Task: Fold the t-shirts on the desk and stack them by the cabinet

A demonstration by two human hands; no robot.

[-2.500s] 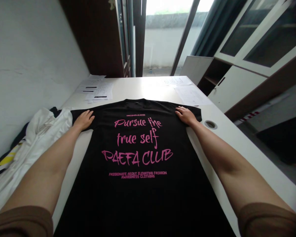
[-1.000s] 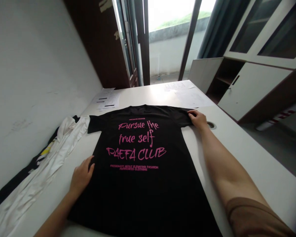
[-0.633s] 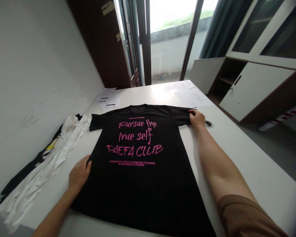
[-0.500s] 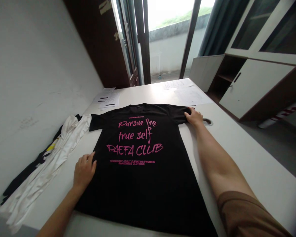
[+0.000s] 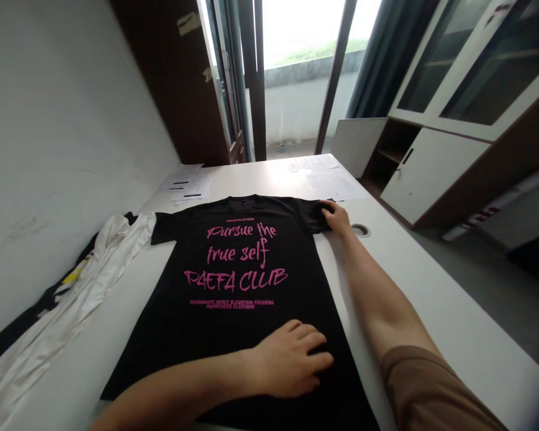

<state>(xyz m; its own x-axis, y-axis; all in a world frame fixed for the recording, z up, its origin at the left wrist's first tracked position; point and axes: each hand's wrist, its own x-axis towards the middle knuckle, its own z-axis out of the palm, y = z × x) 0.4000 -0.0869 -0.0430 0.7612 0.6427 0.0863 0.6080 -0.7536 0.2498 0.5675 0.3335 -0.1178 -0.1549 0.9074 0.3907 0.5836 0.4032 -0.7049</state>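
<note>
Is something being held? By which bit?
The right hand grips the pink-lettered black fabric T-shirt by the edge of the right sleeve; I can't tell about the left hand.

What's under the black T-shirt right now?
The white table shows along both sides of the black T-shirt and seems to support it; anything lying directly beneath is covered.

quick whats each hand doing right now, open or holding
Left hand: open, fingers loosely bent over the black shirt; contact unclear.
Right hand: fingers curled at the shirt's sleeve; whether it grips cannot be told.
</note>
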